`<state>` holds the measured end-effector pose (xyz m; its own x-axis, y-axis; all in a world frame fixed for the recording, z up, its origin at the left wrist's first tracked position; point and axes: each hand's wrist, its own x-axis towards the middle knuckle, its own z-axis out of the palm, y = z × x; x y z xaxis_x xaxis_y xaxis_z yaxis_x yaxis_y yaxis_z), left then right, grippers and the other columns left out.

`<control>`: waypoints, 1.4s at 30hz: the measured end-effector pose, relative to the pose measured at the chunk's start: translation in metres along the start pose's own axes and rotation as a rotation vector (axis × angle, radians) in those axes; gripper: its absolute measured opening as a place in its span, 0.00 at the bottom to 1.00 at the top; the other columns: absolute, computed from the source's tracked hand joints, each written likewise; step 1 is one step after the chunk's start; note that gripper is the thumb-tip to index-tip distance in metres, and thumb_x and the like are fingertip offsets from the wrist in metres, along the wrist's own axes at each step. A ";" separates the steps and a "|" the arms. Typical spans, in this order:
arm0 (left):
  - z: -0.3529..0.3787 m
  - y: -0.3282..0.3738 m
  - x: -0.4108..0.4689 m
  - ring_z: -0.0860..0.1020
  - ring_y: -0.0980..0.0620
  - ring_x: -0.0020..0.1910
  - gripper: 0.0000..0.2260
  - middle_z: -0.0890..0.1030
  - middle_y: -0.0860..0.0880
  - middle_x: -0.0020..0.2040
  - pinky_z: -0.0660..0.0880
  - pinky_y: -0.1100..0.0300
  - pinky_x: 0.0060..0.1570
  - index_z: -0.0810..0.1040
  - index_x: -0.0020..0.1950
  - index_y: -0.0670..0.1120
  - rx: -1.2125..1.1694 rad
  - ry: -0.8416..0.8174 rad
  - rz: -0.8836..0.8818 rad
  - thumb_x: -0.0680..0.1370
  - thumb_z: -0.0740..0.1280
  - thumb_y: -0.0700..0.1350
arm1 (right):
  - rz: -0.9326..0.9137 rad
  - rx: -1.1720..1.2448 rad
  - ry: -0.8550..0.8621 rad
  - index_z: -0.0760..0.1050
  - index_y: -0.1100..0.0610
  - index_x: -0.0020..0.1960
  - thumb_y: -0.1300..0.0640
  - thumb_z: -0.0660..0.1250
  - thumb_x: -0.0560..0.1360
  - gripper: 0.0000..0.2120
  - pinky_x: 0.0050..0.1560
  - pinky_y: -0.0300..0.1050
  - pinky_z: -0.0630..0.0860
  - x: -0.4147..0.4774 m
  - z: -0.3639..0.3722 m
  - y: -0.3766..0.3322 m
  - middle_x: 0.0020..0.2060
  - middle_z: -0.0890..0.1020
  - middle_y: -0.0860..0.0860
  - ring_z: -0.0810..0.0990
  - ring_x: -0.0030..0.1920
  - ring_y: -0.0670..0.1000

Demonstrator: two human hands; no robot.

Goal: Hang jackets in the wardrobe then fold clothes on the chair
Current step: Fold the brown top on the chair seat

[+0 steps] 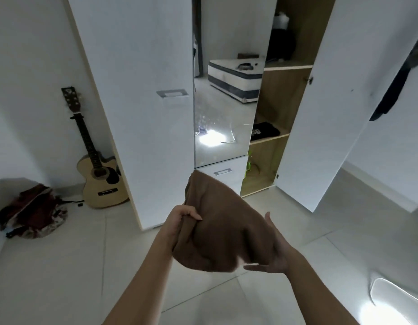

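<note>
I hold a folded brown garment [217,221] in front of me, above the tiled floor. My left hand [182,219] grips its left edge with curled fingers. My right hand [271,252] supports its right and lower side, fingers extended under the cloth and thumb up along its edge. The wardrobe [283,109] stands just ahead with its right door [320,113] swung open, showing wooden shelves. A folded black garment [265,131] lies on a middle shelf, and dark clothes [282,43] sit in the upper compartment.
A mirror panel [224,95] on the wardrobe front reflects a mattress. An acoustic guitar [97,165] leans on the left wall beside a red bag [34,209] on the floor. A dark cloth [398,85] hangs at the right edge.
</note>
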<state>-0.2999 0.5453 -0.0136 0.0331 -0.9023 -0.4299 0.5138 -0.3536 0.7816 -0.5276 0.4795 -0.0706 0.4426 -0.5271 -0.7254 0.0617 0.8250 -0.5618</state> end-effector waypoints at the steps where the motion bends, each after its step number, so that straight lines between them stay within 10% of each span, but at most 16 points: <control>1: 0.020 -0.001 0.019 0.78 0.39 0.46 0.22 0.79 0.39 0.46 0.74 0.53 0.49 0.78 0.46 0.32 -0.004 -0.010 -0.002 0.53 0.64 0.34 | 0.017 0.000 0.018 0.74 0.60 0.55 0.22 0.55 0.63 0.43 0.70 0.64 0.60 0.001 -0.024 -0.016 0.54 0.80 0.63 0.74 0.60 0.67; 7: 0.124 -0.007 0.108 0.78 0.41 0.39 0.19 0.80 0.40 0.41 0.72 0.56 0.44 0.81 0.43 0.35 -0.012 -0.022 -0.028 0.53 0.63 0.35 | -0.217 0.128 -0.049 0.75 0.63 0.62 0.33 0.60 0.72 0.35 0.57 0.56 0.75 0.005 -0.110 -0.126 0.51 0.83 0.61 0.81 0.51 0.61; 12: 0.178 -0.003 0.168 0.77 0.41 0.36 0.18 0.81 0.40 0.39 0.71 0.56 0.40 0.82 0.41 0.37 -0.014 -0.075 -0.038 0.55 0.63 0.37 | -0.511 0.173 -0.032 0.76 0.58 0.64 0.50 0.68 0.72 0.23 0.67 0.54 0.67 -0.017 -0.162 -0.201 0.63 0.76 0.60 0.75 0.62 0.59; 16: 0.205 0.012 0.218 0.80 0.43 0.37 0.08 0.83 0.42 0.36 0.74 0.57 0.40 0.85 0.35 0.43 -0.026 -0.066 0.058 0.64 0.70 0.45 | -0.564 0.179 0.079 0.76 0.63 0.61 0.60 0.66 0.73 0.17 0.53 0.48 0.78 -0.011 -0.181 -0.252 0.56 0.81 0.59 0.81 0.53 0.56; 19: 0.224 0.025 0.264 0.83 0.45 0.37 0.20 0.84 0.41 0.40 0.75 0.55 0.44 0.86 0.37 0.44 -0.047 -0.100 -0.028 0.76 0.63 0.57 | -0.572 0.186 0.114 0.79 0.63 0.54 0.64 0.65 0.73 0.10 0.46 0.45 0.81 0.012 -0.191 -0.288 0.46 0.85 0.57 0.85 0.44 0.54; 25: 0.237 0.065 0.403 0.80 0.41 0.54 0.25 0.82 0.40 0.55 0.75 0.49 0.58 0.77 0.62 0.42 0.107 -0.196 -0.171 0.68 0.73 0.52 | -0.562 0.140 0.174 0.79 0.62 0.55 0.61 0.69 0.72 0.12 0.47 0.48 0.81 0.083 -0.201 -0.384 0.50 0.84 0.60 0.84 0.46 0.56; 33: 0.279 0.147 0.606 0.83 0.48 0.41 0.13 0.85 0.45 0.41 0.79 0.55 0.46 0.79 0.51 0.41 0.299 -0.133 -0.025 0.68 0.75 0.35 | -0.679 -0.077 0.422 0.80 0.60 0.55 0.63 0.75 0.67 0.17 0.57 0.51 0.77 0.194 -0.232 -0.540 0.48 0.85 0.56 0.83 0.51 0.56; 42: 0.342 0.197 0.773 0.81 0.45 0.53 0.06 0.83 0.42 0.52 0.77 0.54 0.54 0.80 0.50 0.45 0.358 -0.110 0.122 0.74 0.71 0.42 | -0.822 -0.296 0.560 0.77 0.51 0.45 0.56 0.72 0.72 0.05 0.50 0.43 0.76 0.278 -0.288 -0.675 0.44 0.83 0.51 0.81 0.47 0.48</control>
<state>-0.4662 -0.3059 -0.0378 -0.0264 -0.9572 -0.2883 0.1793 -0.2883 0.9406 -0.7036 -0.2829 -0.0077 -0.1204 -0.9863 -0.1130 -0.0991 0.1252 -0.9872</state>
